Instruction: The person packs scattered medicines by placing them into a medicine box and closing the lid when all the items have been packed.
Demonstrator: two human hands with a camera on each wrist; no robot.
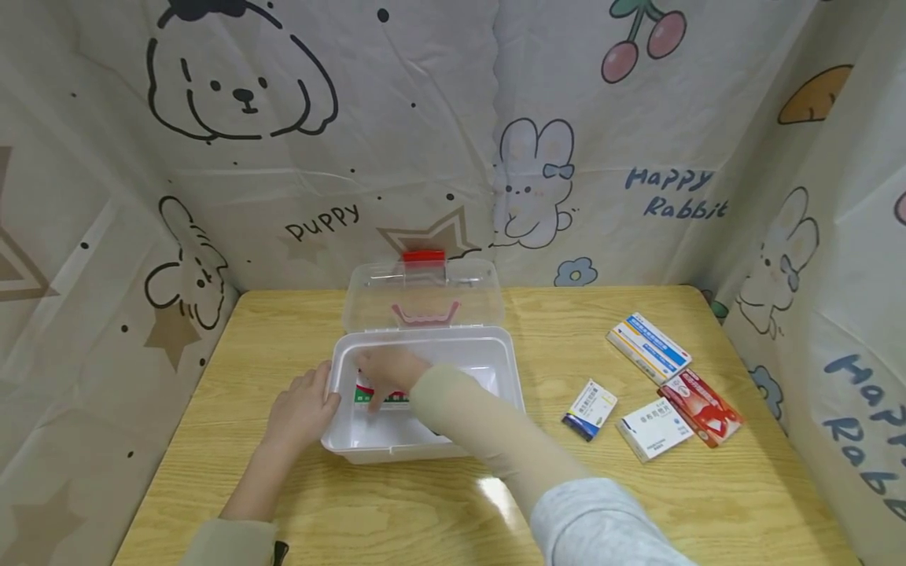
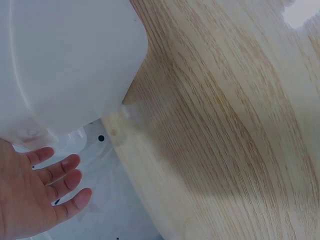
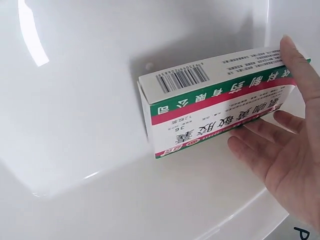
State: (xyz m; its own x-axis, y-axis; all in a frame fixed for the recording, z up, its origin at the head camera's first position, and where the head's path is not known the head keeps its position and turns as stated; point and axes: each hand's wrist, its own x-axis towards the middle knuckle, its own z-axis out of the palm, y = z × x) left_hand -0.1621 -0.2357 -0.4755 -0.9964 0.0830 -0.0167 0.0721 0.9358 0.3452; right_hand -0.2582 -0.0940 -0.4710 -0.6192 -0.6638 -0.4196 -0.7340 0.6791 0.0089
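Observation:
A white plastic storage box (image 1: 368, 452) stands on the table with its clear lid (image 1: 368, 299) raised at the back. Inside it, my right hand (image 1: 392, 373) grips a white, green and red medicine box (image 3: 215, 102). The thumb lies on the upper edge and the other fingers are along the lower side, as the right wrist view shows. The medicine box is tilted near the inner wall. At the storage box's left side, my left hand (image 1: 304, 405) rests by the rim. Its fingers (image 2: 65, 182) look loosely spread in the left wrist view, beside the outer wall (image 2: 75, 60).
To the right on the wooden table (image 1: 276, 346) lie a small white and blue box (image 1: 591, 409), a white box (image 1: 654, 428), a red box (image 1: 701, 409) and a blue-striped box (image 1: 650, 346). Printed cloth (image 1: 425, 157) surrounds the table at back and sides.

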